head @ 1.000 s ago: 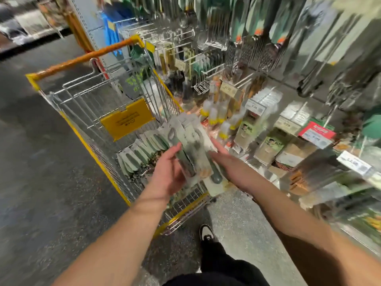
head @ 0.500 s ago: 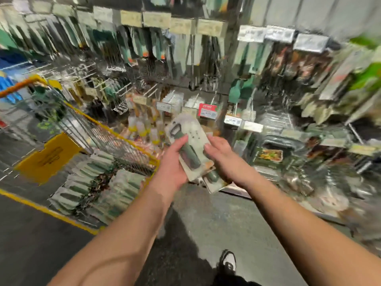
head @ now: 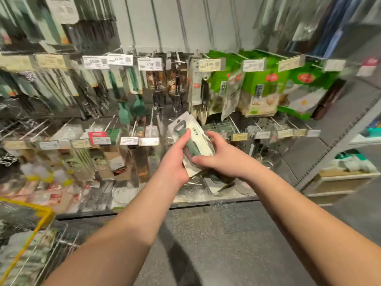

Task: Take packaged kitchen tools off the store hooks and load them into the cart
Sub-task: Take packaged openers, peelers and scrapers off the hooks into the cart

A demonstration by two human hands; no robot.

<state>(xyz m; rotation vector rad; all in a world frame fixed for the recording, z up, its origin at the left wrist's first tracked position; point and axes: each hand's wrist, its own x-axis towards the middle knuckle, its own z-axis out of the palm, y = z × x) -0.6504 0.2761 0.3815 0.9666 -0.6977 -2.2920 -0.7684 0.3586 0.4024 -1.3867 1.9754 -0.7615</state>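
From the head view, both hands gripped a small stack of carded tools (head: 190, 141) in front of the hooks (head: 235, 122), left hand (head: 175, 159) thumb on top, right hand (head: 218, 155) curled alongside. Loose lower cards could slip out. The top card was pale, carrying a green-handled tool. The cart (head: 31, 221) sat at lower left.

Carded green-handled tool packs (head: 190, 139), apparently several stacked, tilted, before hooks.

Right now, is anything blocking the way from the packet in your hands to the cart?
Nothing visible does. Both hands, left hand and right hand, hold the packaged bottle opener; the cart sits lower left, across open floor.
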